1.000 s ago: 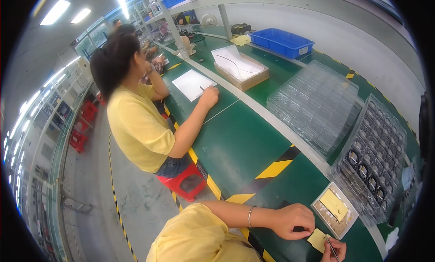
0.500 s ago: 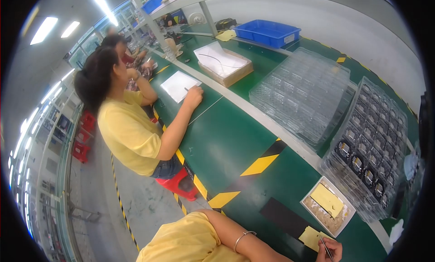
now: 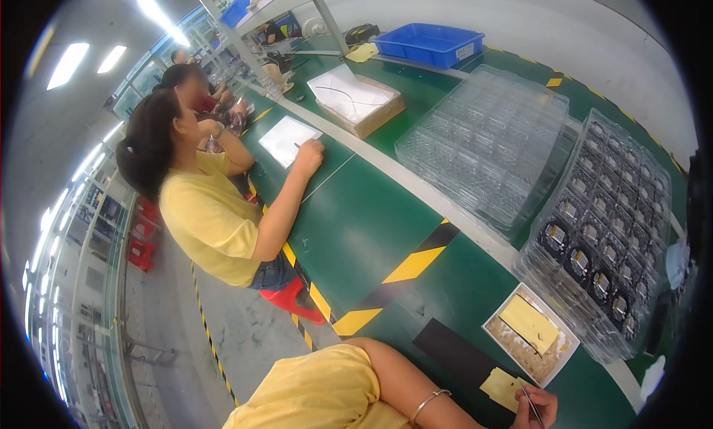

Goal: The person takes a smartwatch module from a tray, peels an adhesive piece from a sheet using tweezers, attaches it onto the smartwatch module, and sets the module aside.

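My right hand [image 3: 544, 407], partly cut off by the lower edge, is closed around thin metal tweezers [image 3: 531, 403]. The tweezer tips are at the edge of a small yellow sheet [image 3: 501, 388], which partly overlaps a dark flat mat [image 3: 457, 355] on the green bench [image 3: 364, 228]. My left arm [image 3: 401, 381], with a bracelet on it, runs out of the bottom of the picture. Its hand is out of view. Just beyond the right hand stands a shallow white box [image 3: 562, 369], with a yellow pad [image 3: 529, 324] and small light bits inside.
Stacked clear trays [image 3: 594, 221] hold dark round parts at the right. More clear trays [image 3: 483, 143] lie behind, with a blue bin [image 3: 431, 44] farther back. At the left a person in yellow [image 3: 215, 214] holds a pen over white paper [image 3: 286, 141].
The view has shifted slightly, moving most bench items a little left in the picture. My left arm appears farther right and lower. The tweezers stay beside the yellow sheet.
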Tool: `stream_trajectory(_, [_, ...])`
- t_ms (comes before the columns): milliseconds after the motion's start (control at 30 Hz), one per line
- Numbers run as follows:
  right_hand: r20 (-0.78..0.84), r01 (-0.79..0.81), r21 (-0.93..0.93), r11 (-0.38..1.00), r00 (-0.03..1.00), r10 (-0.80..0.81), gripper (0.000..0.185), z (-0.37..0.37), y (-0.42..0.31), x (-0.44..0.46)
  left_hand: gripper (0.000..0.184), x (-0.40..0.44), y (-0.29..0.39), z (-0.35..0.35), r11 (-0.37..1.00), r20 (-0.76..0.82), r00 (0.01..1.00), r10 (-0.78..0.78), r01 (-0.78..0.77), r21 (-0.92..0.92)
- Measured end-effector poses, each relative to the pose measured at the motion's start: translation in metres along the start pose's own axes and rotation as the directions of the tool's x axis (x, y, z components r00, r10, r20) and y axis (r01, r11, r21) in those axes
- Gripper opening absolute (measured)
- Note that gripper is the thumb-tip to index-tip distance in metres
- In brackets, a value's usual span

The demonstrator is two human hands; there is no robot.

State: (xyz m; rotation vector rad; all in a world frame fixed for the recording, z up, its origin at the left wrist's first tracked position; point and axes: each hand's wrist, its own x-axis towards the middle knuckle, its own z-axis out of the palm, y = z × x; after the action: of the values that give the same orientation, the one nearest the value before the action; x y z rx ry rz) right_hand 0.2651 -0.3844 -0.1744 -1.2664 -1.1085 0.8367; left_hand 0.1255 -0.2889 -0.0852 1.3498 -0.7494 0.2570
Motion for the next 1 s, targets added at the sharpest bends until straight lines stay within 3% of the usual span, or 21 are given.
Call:
stream_trajectory(467, [0.041,0.137,-0.022,0.990,0.990,-0.136,0.015,0.002,0.002,0.002,0.038,0.005,-0.007,-0.005,0.996,0.065,0.996,-0.058,0.053,0.076])
stream_trajectory(600, [0.158,0.220,-0.040,0.975,0.965,-0.211,0.015,-0.009,0.010,0.006,0.038,0.000,0.001,-0.013,0.992,0.064,0.995,-0.075,0.068,0.102])
stream_trajectory(700, [0.121,0.180,0.007,0.984,0.976,-0.179,0.020,-0.007,0.011,0.001,0.038,-0.007,0.009,-0.020,0.992,0.093,0.992,-0.087,0.077,0.104])
stream_trajectory(800, [0.250,0.174,0.007,0.985,0.953,-0.170,0.023,-0.018,0.013,0.007,0.038,-0.009,0.017,-0.029,0.988,0.129,0.985,-0.119,0.104,0.112])
stream_trajectory(833, [0.219,0.128,-0.008,0.992,0.968,-0.123,0.023,-0.019,0.010,0.003,0.037,-0.008,0.019,-0.031,0.987,0.170,0.977,-0.125,0.106,0.121])
stream_trajectory(933, [0.152,0.045,-0.042,0.998,0.988,-0.038,0.023,-0.012,0.001,-0.004,0.034,-0.011,0.019,-0.026,0.997,0.080,0.995,-0.063,0.059,0.056])
stream_trajectory(1000, [0.168,0.048,-0.060,0.997,0.985,-0.037,0.022,-0.011,0.002,-0.004,0.037,-0.010,0.019,-0.029,0.984,0.148,0.975,-0.164,0.152,0.090])
